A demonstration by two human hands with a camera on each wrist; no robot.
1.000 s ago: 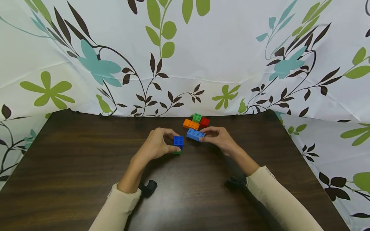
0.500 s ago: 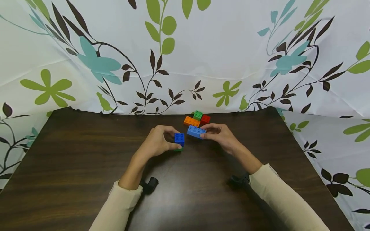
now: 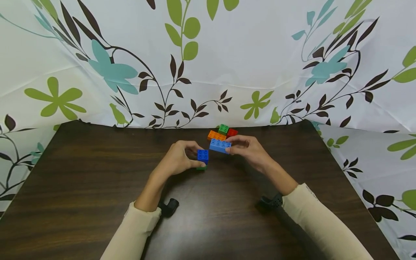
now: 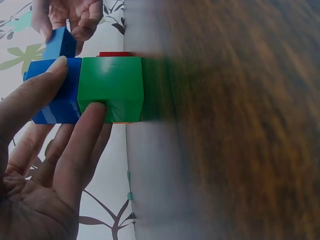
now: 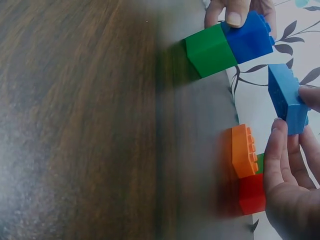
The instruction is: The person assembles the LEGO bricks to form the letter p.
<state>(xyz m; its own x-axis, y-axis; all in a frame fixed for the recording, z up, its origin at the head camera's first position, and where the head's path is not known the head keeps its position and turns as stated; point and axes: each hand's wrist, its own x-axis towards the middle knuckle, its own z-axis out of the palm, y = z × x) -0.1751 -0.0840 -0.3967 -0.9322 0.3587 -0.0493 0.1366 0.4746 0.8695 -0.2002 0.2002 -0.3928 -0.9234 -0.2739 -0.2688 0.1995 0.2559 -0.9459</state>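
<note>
My left hand [image 3: 178, 159] grips a two-brick stack, thumb on one side and fingers on the other. The stack is a dark blue toy brick [image 3: 203, 155] on top of a green brick [image 4: 111, 89], upright on or just over the table. To its right my right hand [image 3: 248, 150] pinches a longer light blue brick [image 3: 220, 146] by its right end. In the right wrist view this light blue brick [image 5: 287, 97] is off the table, apart from the stack, studs facing up.
Behind the light blue brick, an orange brick [image 3: 216, 135], a small green brick [image 3: 223, 129] and a red brick [image 3: 232, 132] sit close together near the back edge of the dark wooden table [image 3: 97, 187]. A patterned cloth [image 3: 214, 72] hangs behind it.
My right hand has lifted the light blue brick a little and turned it more level, towards the back bricks in the head view. My left hand keeps its grip on the stack, nearly still.
</note>
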